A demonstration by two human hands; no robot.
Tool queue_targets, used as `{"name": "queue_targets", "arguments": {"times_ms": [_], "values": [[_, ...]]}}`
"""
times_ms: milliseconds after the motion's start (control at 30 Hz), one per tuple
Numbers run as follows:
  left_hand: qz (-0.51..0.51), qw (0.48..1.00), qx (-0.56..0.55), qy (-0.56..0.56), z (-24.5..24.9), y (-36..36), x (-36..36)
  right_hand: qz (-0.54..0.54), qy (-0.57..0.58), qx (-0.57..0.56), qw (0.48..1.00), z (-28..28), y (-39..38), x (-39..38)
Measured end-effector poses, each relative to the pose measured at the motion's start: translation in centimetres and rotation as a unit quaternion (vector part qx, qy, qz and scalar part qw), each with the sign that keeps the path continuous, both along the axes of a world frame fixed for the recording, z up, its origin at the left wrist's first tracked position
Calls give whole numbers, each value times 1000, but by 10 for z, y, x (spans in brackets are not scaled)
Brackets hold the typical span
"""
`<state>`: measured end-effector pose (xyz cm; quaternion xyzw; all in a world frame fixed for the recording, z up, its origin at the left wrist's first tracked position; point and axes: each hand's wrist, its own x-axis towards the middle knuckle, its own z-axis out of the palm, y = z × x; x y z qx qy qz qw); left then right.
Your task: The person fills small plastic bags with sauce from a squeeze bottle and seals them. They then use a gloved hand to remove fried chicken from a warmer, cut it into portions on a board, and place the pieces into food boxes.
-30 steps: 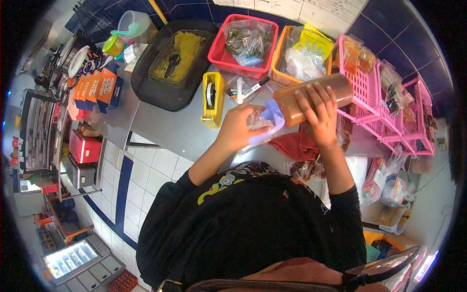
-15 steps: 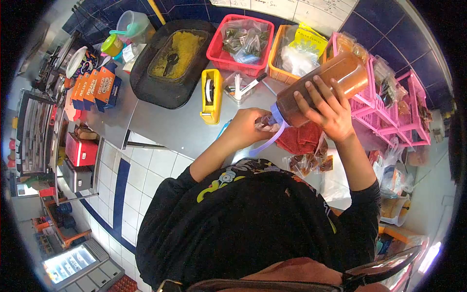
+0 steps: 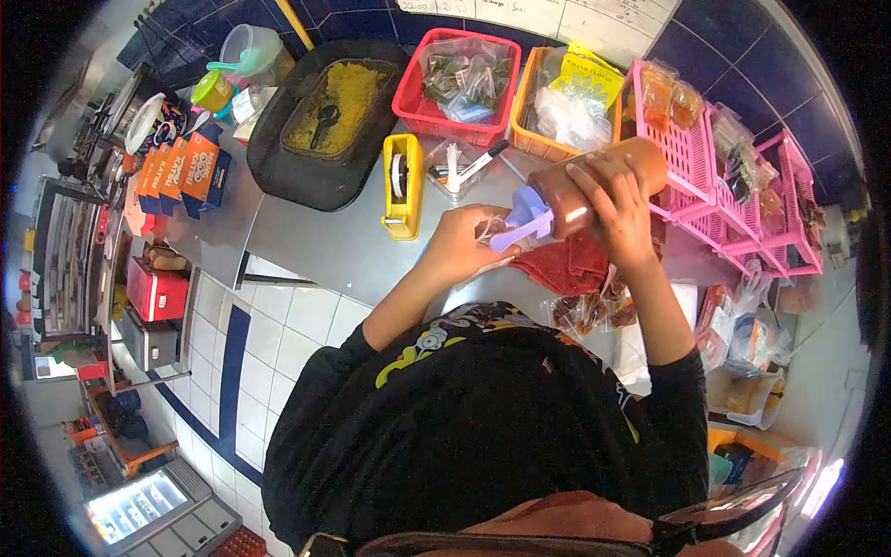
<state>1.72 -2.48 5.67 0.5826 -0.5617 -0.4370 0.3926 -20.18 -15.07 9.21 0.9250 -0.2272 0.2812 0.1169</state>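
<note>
A clear bottle of brown sauce point(image 3: 580, 200) lies tilted in my right hand point(image 3: 613, 206), its purple spout cap point(image 3: 529, 219) pointing left and down. My left hand point(image 3: 457, 246) pinches a small clear plastic bag point(image 3: 492, 228) beside the cap. The bag's opening is partly hidden by the cap and fingers. Below the bottle a red cloth point(image 3: 568, 266) rests on the metal table point(image 3: 325, 243). Small filled bags point(image 3: 585, 312) lie nearer my body.
A yellow tape dispenser point(image 3: 403, 190), a black tray of yellow powder point(image 3: 264, 153), a red basket point(image 3: 406, 102) and an orange basket point(image 3: 522, 132) stand beyond my hands. Pink racks point(image 3: 691, 190) are at right, orange boxes point(image 3: 198, 167) at left.
The bottle has moved down and left and lies closer to level. My right hand has moved with it, and the purple cap has turned so its strap points left.
</note>
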Motion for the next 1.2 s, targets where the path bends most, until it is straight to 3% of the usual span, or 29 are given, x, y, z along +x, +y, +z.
{"name": "queue_targets", "arguments": {"times_ms": [33, 167, 233, 333, 433, 533, 700, 767, 833, 867, 933, 1133, 1200], "values": [[-3, 1000, 21, -3, 0, -1, 0, -8, -20, 35, 999, -11, 0, 0], [18, 985, -22, 172, -36, -9, -4, -11, -162, 134, 978, -46, -2, 13], [22, 951, 3, 308, -49, -16, -5, -50, -224, 220, 948, -71, -7, 19], [61, 862, 46, 502, -68, -21, -2, -100, -317, 293, 897, -98, -22, 26], [103, 824, 84, 551, -74, -24, -2, -162, -381, 303, 858, -122, -32, 33], [149, 810, 111, 557, -71, -25, -6, -180, -430, 328, 822, -136, -43, 37], [134, 842, 119, 509, -68, -22, -19, -124, -509, 294, 799, -144, -34, 37], [118, 867, 106, 473, -67, -19, -24, -172, -581, 400, 687, -169, -4, 28], [117, 892, 101, 424, -61, -11, -36, -25, -541, 637, 548, -152, 42, 9], [115, 904, 102, 400, -59, -8, -40, 42, -454, 738, 498, -113, 64, 8], [68, 893, 132, 425, -66, -1, -42, 63, -357, 738, 569, -118, 78, 1], [33, 892, 116, 436, -83, 1, -54, 38, -453, 737, 500, -92, 85, -17], [13, 894, 114, 434, -84, 5, -55, 30, -450, 736, 505, -87, 88, -20]]}}
